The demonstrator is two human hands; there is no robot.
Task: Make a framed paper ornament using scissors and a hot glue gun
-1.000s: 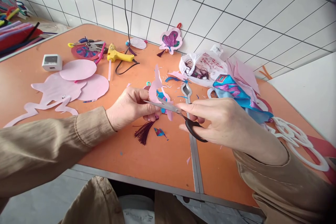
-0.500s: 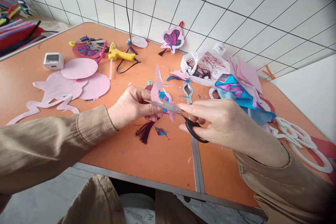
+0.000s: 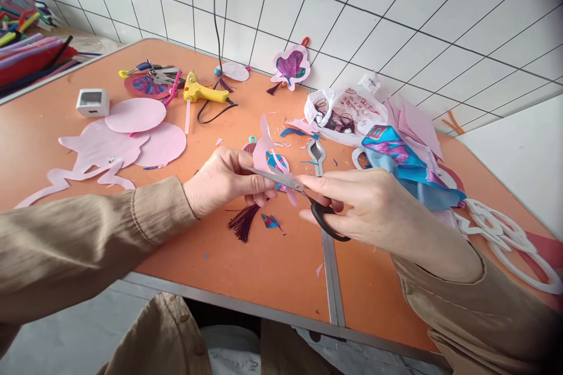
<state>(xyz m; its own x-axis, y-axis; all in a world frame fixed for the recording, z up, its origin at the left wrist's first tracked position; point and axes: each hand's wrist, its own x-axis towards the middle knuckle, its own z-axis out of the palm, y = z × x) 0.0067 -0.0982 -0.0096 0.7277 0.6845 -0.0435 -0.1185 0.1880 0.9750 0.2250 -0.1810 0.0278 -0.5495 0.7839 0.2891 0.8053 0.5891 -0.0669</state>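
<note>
My left hand (image 3: 226,180) pinches a pink felt piece (image 3: 263,149) with a blue and purple patterned part on it. Black-handled scissors (image 3: 328,220) are in my right hand (image 3: 373,202), their blades lying across the felt close to my left fingertips. The blades look nearly closed. Below my left hand a dark purple tassel (image 3: 243,222) hangs or lies over the orange table (image 3: 264,275). Beside the tassel is a small blue and purple scrap (image 3: 271,221). My left fingers hide part of the felt piece.
Pink felt shapes (image 3: 160,143), a white adapter (image 3: 93,103) and a yellow glue gun (image 3: 204,92) lie at the left. At the right are a plastic bag (image 3: 360,114), blue patterned fabric (image 3: 417,170) and white cut-outs (image 3: 497,222). A butterfly-like ornament (image 3: 290,64) leans against the wall.
The scissor blades have closed on the pink felt. The view has shifted slightly, and both hands stay in nearly the same place.
</note>
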